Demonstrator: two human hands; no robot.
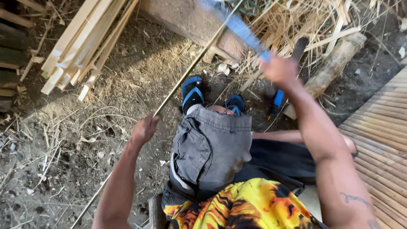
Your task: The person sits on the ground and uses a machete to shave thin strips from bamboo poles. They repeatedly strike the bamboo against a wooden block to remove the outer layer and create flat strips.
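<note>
R hand [280, 70] is up high, fist closed round the handle of a long blade [237, 25], which blurs up and left toward the frame top, so it looks mid-swing. L hand [144, 129] is closed on a thin bamboo strip [195, 63], gripping it approx at its middle; the strip runs diagonally from the lower left of the ground, through the fist, up past the log [190, 21] at top centre.

Person sits w/ knee in grey shorts [212, 144] betw the arms; blue sandals [193, 93] on the dirt just beyond the knee, near the strip's line.

Risks, as I judge them:
- Blade comes down along the strip toward the L fist. If it skids off the hard skin or overshoots, fingers are first in its path.
- Strip is thin & springy; held at one point only, it could flex or twist under a blow, so the cut wanders or the strip kicks out of the grip.
- Knee & feet sit close under the swing line; a glancing stroke could carry on to them.
- Split bamboo edges are sharp; a sliding strip could slice the palm.

Other: stack of split slats [85, 42] upper left, well apart; slatted bamboo floor [381, 127] at right; a second log [335, 63] beyond the R hand.
</note>
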